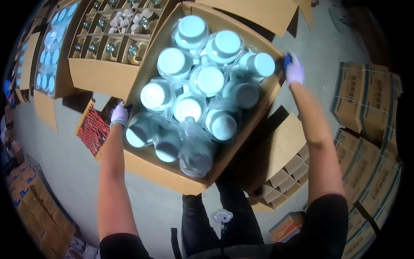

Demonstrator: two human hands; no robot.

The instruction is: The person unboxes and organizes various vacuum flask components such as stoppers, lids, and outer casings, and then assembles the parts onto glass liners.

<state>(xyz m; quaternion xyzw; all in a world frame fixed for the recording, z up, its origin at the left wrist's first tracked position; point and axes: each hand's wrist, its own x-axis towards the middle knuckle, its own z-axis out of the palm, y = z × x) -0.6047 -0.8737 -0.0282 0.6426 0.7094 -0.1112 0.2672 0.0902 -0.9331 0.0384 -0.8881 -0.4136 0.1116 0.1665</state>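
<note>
- Left hand (119, 113), lavender glove, clamped on left edge of open carton (172, 178).
- Right hand (295, 72), same glove colour, clamped on carton's right edge; finger curl hard to see.
- Hands well apart, carton between them, angled in front of the person's legs (200, 222).
- Pale-blue cups (210, 80) inside, many in clear plastic.
- Partitioned carton (101, 77) upper left, just beside.
- Divider box (278, 151) lower right.
- Strapped cartons (348, 96) stacked far right.
</note>
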